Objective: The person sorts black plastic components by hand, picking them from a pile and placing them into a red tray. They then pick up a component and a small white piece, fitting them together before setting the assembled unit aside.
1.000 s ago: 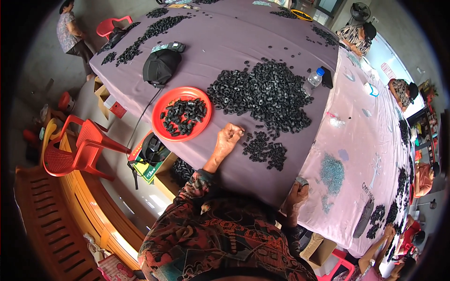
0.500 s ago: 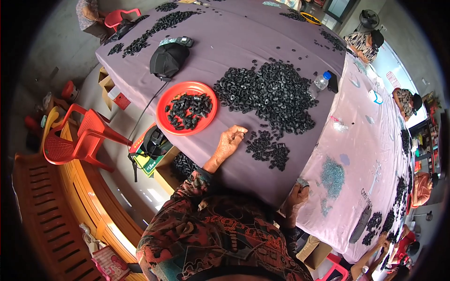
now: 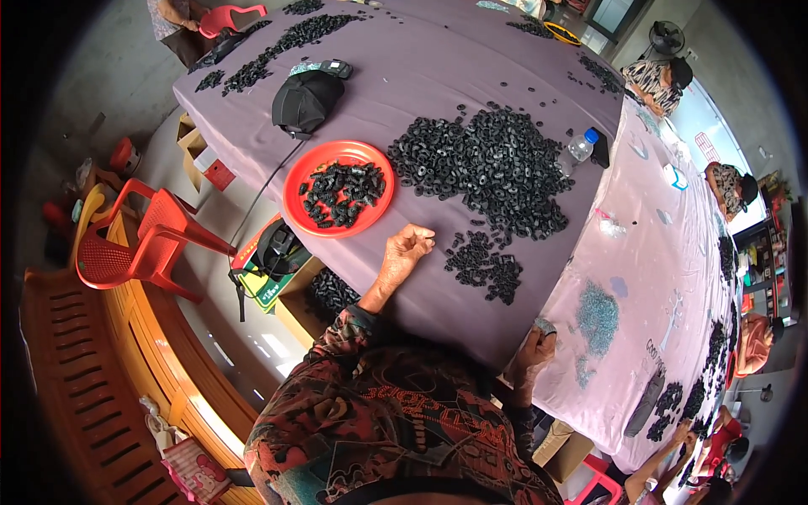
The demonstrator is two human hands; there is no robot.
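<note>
Your hands are apart. The left hand point(image 3: 410, 246) rests loosely curled on the purple table point(image 3: 438, 50) at frame centre, touching the small pile of black rings point(image 3: 484, 265), within reach of the red plate point(image 3: 338, 199). The pile runs lengthwise toward lower right. The right hand point(image 3: 536, 347) grips the table edge; contents cannot be determined.

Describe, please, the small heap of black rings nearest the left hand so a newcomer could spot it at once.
Start at the purple-covered table and find the big heap of black rings in its middle. Just nearer the person lies the small heap, right of the left hand. Unlike the rings in the red plate, it lies loose on the cloth.
</note>
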